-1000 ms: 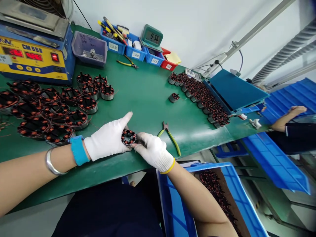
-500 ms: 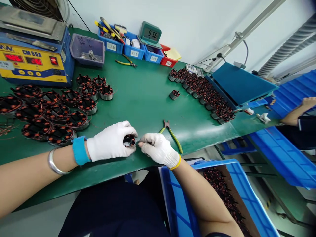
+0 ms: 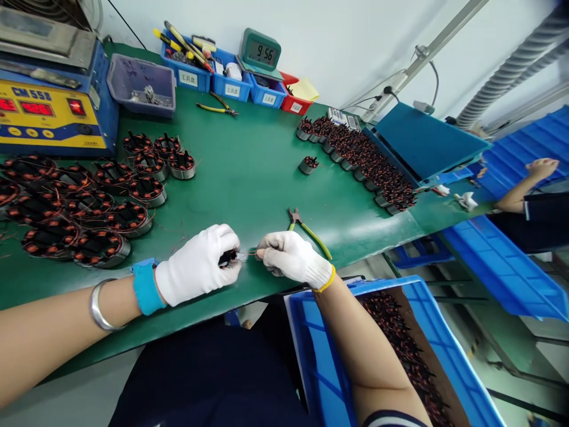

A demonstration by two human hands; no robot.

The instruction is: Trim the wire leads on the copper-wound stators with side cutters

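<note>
My left hand (image 3: 202, 261), in a white glove, is closed around a motor stator (image 3: 228, 258) near the table's front edge; the glove covers most of it. Thin wire ends (image 3: 247, 254) stretch from the stator to my right hand (image 3: 288, 256), whose gloved fingertips pinch them. Just beyond that hand lie green-handled cutters (image 3: 306, 228), jaws pointing away from me. A lone stator (image 3: 308, 165) stands farther back on the green table (image 3: 249, 178).
Several wound stators (image 3: 102, 248) crowd the left, before a blue-yellow CM558 device (image 3: 48, 112). Rows of stators (image 3: 355, 154) stand at right. Small bins (image 3: 231, 89) and pliers (image 3: 217, 110) are at the back. A blue crate (image 3: 311, 332) sits below the edge; a co-worker's arm (image 3: 524, 187) is far right.
My right hand has drawn away from the left, so a longer stretch of wire shows between them. The stator has turned in my left hand. The whole view has shifted slightly.
</note>
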